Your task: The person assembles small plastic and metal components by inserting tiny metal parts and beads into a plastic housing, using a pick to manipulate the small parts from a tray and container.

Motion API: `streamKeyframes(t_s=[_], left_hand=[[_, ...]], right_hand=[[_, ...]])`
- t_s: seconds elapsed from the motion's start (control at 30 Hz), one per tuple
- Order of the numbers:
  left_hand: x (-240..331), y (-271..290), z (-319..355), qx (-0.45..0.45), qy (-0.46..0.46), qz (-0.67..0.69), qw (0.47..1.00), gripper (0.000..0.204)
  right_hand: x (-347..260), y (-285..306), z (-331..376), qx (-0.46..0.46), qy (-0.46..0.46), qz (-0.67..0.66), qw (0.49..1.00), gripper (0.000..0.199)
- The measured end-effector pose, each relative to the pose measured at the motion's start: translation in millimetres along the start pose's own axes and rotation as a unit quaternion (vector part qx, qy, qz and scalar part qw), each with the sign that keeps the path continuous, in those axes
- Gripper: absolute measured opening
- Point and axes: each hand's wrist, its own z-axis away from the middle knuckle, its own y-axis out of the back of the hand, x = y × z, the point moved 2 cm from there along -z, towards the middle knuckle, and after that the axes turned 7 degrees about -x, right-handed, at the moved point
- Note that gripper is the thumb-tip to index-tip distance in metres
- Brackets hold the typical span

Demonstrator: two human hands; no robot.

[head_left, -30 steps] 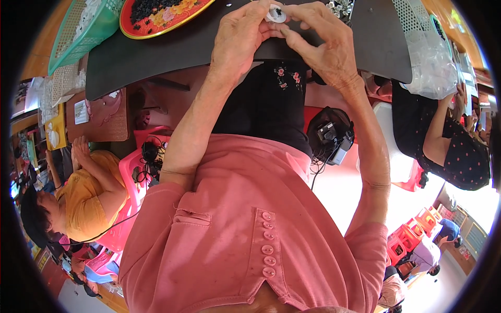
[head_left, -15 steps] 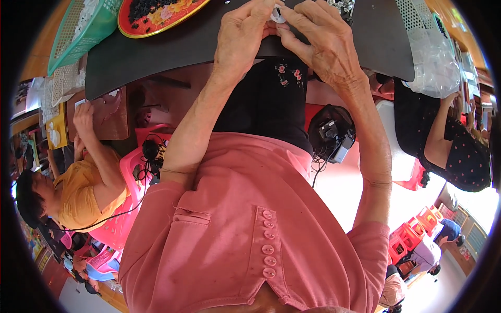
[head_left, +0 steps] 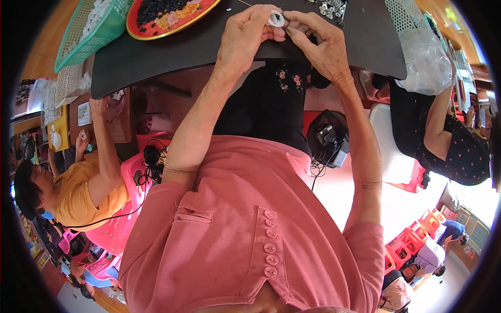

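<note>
My left hand [head_left: 241, 44] pinches a small white round piece [head_left: 272, 20] with a dark centre, held just above the dark table. Its lower fingers curl beneath the piece. Close on the right, my right hand [head_left: 324, 46] has thumb and forefinger drawn together at the edge of the piece. Whatever sits between those fingertips is too small to make out. To the left of my hands lies a red and yellow floral tray [head_left: 180, 27] bearing a heap of small black parts [head_left: 156, 11]. Small shiny silvery pieces [head_left: 331, 9] are scattered beyond my right hand.
A green basket [head_left: 94, 44] with white pieces stands at the table's [head_left: 167, 55] left end. At the right end hangs a clear plastic bag [head_left: 425, 62]. A person in yellow [head_left: 88, 188] sits at left; another in dotted black [head_left: 454, 151] is at right. A black bag with devices [head_left: 327, 136] lies below.
My right hand has drawn slightly down and away from the left, so more of the white piece shows. The person at left has separated their hands, one reaching to the table edge.
</note>
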Motion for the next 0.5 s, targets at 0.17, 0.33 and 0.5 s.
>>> streamKeyframes(t_s=[0.17,0.33,0.5], left_hand=[[-4,1,1,-0.013,-0.013,-0.01,1.0,0.032],[4,5,2,-0.033,0.056,-0.018,0.998,0.03],[43,28,6,-0.023,-0.006,-0.079,0.997,0.029]], right_hand=[[-4,0,1,-0.011,-0.072,-0.009,0.997,0.024],[4,-1,3,-0.005,-0.073,-0.027,0.997,0.02],[8,-1,2,-0.007,-0.068,-0.043,0.997,0.019]])
